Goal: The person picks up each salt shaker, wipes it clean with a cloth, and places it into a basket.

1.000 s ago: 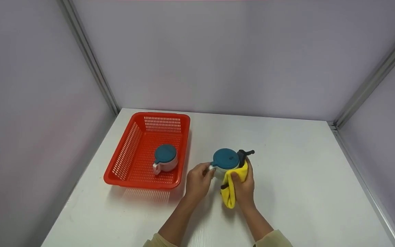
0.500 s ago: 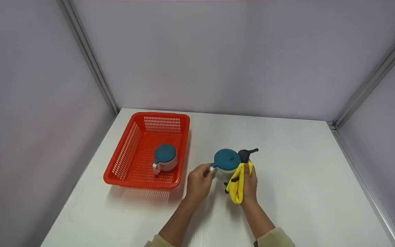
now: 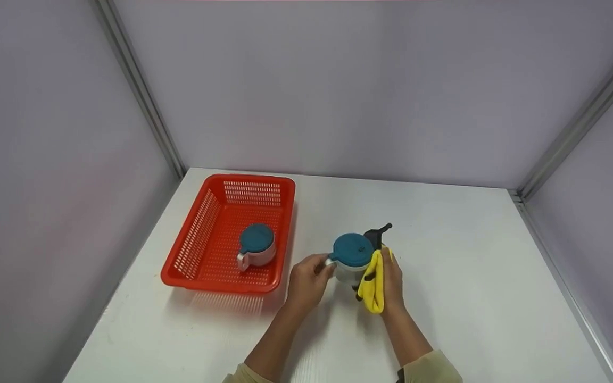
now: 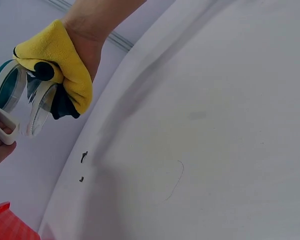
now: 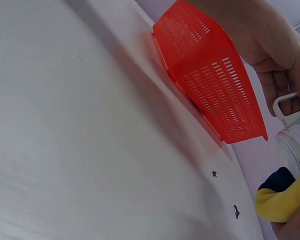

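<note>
My left hand (image 3: pixel 307 282) pinches the white handle (image 4: pixel 11 134) of a clear jar with a round teal lid (image 3: pixel 353 249). The jar hangs above the table, its lid facing up. My right hand (image 3: pixel 393 282) grips a folded yellow cloth (image 3: pixel 374 287) with dark patches and presses it against the jar's right side. Beyond the lid, a dark piece with a thin end (image 3: pixel 378 234) sticks out past the right fingers. In the left wrist view the cloth (image 4: pixel 75 75) wraps round the jar's base end. Most right fingertips are hidden behind cloth and jar.
To the left stands a red perforated plastic basket (image 3: pixel 179 281). Inside it, near its right wall, sits a similar jar with a teal lid (image 3: pixel 257 238) and white handle. The white table (image 3: pixel 471 276) is bounded by grey panels (image 3: pixel 312 96) behind and at both sides.
My right hand has shifted slightly to the right with the cloth, which now lies along the jar's side. The dark end has swung upward. My left hand stays on the handle.
</note>
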`<move>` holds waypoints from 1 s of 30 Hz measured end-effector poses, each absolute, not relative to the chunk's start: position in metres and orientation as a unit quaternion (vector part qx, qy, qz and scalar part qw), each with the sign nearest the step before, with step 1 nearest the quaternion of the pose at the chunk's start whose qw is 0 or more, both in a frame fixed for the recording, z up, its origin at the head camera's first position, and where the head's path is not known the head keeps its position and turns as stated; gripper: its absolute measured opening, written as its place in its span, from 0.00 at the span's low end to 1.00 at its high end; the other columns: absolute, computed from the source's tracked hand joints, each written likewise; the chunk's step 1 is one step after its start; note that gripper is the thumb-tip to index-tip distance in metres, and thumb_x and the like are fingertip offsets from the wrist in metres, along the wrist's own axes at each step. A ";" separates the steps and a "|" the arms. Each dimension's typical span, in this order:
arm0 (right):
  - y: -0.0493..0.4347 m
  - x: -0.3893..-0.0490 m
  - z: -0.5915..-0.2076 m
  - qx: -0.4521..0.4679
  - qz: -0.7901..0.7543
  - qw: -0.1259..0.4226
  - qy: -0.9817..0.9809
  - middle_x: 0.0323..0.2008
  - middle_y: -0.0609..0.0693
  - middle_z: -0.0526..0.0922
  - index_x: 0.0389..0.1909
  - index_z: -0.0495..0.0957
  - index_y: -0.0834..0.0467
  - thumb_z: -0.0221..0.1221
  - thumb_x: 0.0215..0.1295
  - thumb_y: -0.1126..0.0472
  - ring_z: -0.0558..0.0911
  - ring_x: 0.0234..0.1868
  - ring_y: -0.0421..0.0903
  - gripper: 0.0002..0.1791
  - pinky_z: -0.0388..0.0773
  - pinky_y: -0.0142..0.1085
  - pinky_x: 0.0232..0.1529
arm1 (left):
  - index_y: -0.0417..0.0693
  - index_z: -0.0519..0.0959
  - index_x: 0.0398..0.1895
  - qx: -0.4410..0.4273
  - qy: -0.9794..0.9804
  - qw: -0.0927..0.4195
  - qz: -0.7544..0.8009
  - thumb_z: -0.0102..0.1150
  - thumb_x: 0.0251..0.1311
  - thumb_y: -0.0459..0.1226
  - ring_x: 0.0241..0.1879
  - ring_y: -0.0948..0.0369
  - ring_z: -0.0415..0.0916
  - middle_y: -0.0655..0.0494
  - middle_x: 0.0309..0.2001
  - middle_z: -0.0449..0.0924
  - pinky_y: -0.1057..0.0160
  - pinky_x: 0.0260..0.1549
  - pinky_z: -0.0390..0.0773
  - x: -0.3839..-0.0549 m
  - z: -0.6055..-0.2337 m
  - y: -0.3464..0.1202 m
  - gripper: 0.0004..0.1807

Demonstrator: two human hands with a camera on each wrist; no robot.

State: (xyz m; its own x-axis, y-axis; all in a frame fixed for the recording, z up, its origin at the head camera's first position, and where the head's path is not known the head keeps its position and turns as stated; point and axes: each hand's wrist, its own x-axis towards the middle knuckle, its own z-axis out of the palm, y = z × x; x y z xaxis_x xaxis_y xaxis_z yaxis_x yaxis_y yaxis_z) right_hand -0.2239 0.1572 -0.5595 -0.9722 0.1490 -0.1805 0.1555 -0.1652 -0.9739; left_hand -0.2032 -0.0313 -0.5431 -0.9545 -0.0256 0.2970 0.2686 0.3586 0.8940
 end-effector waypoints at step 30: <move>0.104 -0.204 -0.578 0.005 -0.553 -0.333 0.764 0.74 0.49 0.52 0.78 0.47 0.45 0.69 0.59 0.57 0.63 0.68 0.45 0.51 0.58 0.28 0.70 | 0.42 0.85 0.40 -0.032 -0.822 0.242 -0.514 0.65 0.62 0.38 0.27 0.66 0.74 0.56 0.29 0.82 0.71 0.31 0.81 -0.195 -0.550 0.001 0.09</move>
